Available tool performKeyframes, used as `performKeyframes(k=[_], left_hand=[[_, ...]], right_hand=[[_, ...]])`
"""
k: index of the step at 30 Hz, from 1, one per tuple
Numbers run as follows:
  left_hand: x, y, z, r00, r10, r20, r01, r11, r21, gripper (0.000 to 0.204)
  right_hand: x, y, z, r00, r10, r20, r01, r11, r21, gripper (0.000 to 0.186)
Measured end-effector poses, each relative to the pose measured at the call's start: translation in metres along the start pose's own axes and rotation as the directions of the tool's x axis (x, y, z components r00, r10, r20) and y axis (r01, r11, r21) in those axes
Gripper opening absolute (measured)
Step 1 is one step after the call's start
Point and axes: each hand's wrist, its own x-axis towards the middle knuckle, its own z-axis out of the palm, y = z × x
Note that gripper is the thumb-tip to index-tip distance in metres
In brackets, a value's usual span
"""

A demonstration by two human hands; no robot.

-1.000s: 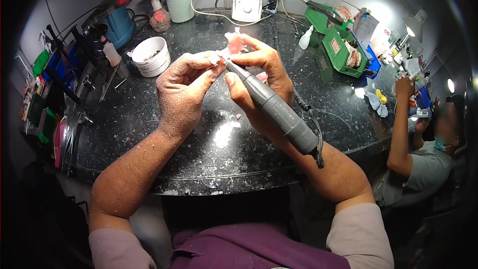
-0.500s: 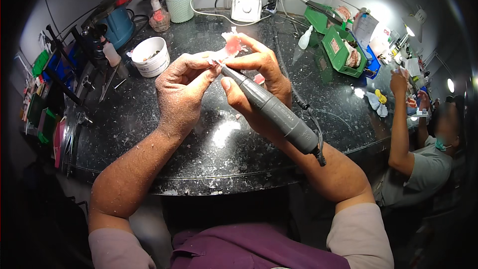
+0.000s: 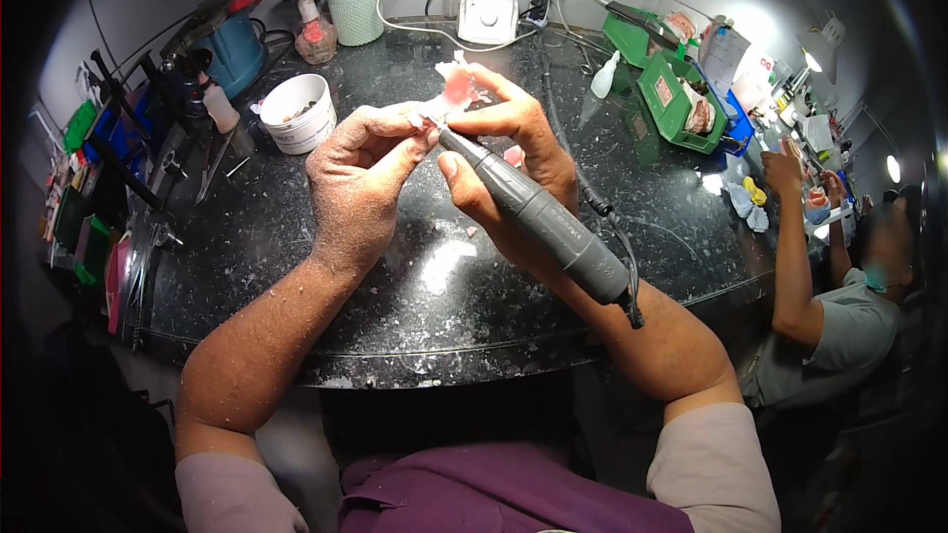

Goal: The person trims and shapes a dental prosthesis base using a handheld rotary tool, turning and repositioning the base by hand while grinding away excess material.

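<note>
The person's left hand point(image 3: 357, 178) was raised over the dark speckled worktop point(image 3: 296, 266), its fingertips pinched tight on the near edge of a small pink dental piece point(image 3: 458, 89) held up between the two hands, well above the counter. The right hand point(image 3: 513, 163) was wrapped firmly round a grey rotary handpiece point(image 3: 538, 212), gripping it like a thick pen, with the slim tip angled up and to the left so that it met the pink piece just beside the left thumb; the right forefinger stretched over the top of the piece as well. A black cable point(image 3: 617, 237) trailed from the back end of the handpiece across the right forearm. Both hands and forearms were dusted with fine pale powder. Behind the left hand stood a white round tub point(image 3: 296, 114) on the counter, and further back a pale green cup point(image 3: 356, 12) holding tools and a white control box point(image 3: 488, 15). To the right sat green trays point(image 3: 676, 99), and beyond them another person in a grey shirt point(image 3: 839, 336) worked at the same bench with a raised hand
</note>
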Motion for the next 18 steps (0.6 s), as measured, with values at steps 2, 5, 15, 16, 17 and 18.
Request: performKeyframes(k=[2, 5, 15, 16, 17, 18], left_hand=[[0.002, -0.001, 0.003, 1.000, 0.018, 0.012, -0.017, 0.999, -0.038, 0.010], [0.001, 0.001, 0.003, 0.999, 0.027, 0.023, -0.026, 0.999, -0.042, 0.010], [0.002, 0.000, 0.002, 1.000, 0.023, 0.019, -0.023, 0.999, -0.026, 0.010], [0.002, 0.001, 0.001, 1.000, 0.023, 0.019, -0.022, 0.999, -0.025, 0.010], [0.002, 0.001, 0.002, 1.000, 0.005, 0.015, -0.005, 1.000, -0.014, 0.010], [0.002, 0.001, 0.003, 1.000, -0.013, 0.010, 0.013, 1.000, -0.003, 0.011]], right_hand=[[-0.001, -0.001, 0.003, 0.990, 0.136, -0.035, -0.129, 0.979, 0.159, 0.028], [-0.002, 0.006, 0.007, 0.983, 0.157, -0.093, -0.132, 0.964, 0.233, 0.027], [-0.002, 0.009, 0.007, 0.979, 0.186, -0.087, -0.163, 0.963, 0.215, 0.033], [-0.002, 0.010, 0.009, 0.971, 0.208, -0.116, -0.170, 0.945, 0.278, 0.033], [-0.002, 0.011, 0.010, 0.962, 0.233, -0.142, -0.174, 0.925, 0.338, 0.033], [-0.002, 0.010, 0.008, 0.962, 0.234, -0.142, -0.175, 0.925, 0.337, 0.033]])
